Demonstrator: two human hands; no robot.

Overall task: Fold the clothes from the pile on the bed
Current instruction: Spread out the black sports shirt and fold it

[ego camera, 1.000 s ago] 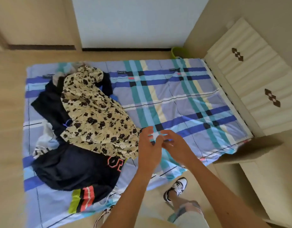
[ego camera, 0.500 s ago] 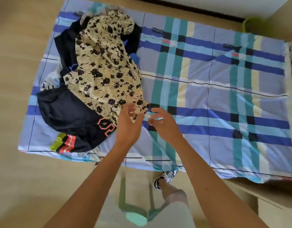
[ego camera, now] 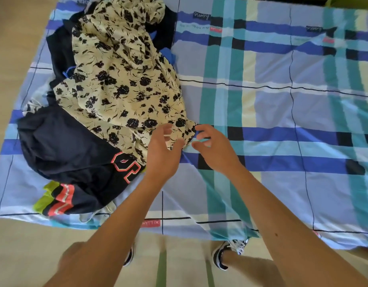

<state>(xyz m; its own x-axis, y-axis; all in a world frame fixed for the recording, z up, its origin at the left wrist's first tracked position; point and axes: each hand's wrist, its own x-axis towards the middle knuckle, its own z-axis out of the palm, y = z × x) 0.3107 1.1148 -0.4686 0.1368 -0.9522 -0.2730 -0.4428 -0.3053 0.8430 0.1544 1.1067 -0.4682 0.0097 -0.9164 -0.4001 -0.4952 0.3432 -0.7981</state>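
Head view: a person stands at the near edge of a bed [ego camera: 282,193] covered by a plaid sheet [ego camera: 282,112], both arms stretched over it; the pile [ego camera: 60,59] sits on the left part of the bed, reaching close to the sheet's left edge and close to its near edge, where a striped cuff lies just inside the hem; to the right of the pile the sheet runs flat and bare, wide room from the middle out to the right frame edge; the near edge hangs over pale floor [ego camera: 23,245], where a shoe [ego camera: 226,255] shows just below the overhang. On top of the pile lies a cream floral garment [ego camera: 121,79]; its long axis runs from far-left to near-right, bunched at the far end and spread wide at the near end, its hem corner pointing at the hands; beneath it a dark garment [ego camera: 71,146] with orange lettering spreads toward the near-left. The left hand [ego camera: 162,154] hovers over that hem corner, fingers spread and slack, grasping nothing; the right hand [ego camera: 215,150] is just beside the corner's tip, fingers loosely bent, nothing held; whether either touches the cloth cannot be told.
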